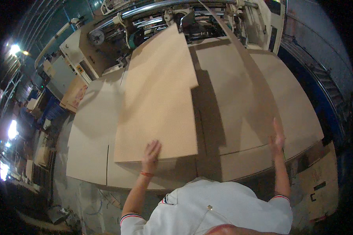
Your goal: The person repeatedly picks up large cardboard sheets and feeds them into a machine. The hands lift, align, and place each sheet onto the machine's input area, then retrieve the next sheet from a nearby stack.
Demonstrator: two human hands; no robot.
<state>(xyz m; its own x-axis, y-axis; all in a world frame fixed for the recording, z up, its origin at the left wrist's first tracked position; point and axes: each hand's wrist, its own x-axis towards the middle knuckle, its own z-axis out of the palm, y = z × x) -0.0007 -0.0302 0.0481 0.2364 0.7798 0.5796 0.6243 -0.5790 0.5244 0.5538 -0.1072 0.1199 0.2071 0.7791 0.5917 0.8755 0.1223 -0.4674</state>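
A large flat cardboard sheet (pixel 157 102) with a stepped right side slopes up toward the machine and casts shadows on the cardboard below. My left hand (pixel 151 153) grips its near edge, fingers on top; the thumb is hidden. On the right, a second cardboard panel (pixel 251 66) stands tilted, seen almost along its edge. My right hand (pixel 277 138) is by that panel's near end, fingers stretched out and slightly blurred, the palm turned inward. Beneath both lie wide brown cardboard sheets (pixel 92 137) with dark crease lines or slots.
A machine (pixel 161 23) with a shiny roller and metal fittings spans the far side. A cream housing (pixel 76 55) stands at its left. Printed cardboard (pixel 75 94) leans at the left, and another cardboard piece (pixel 319 178) is low at the right. A dark blue rail (pixel 313 82) runs along the right.
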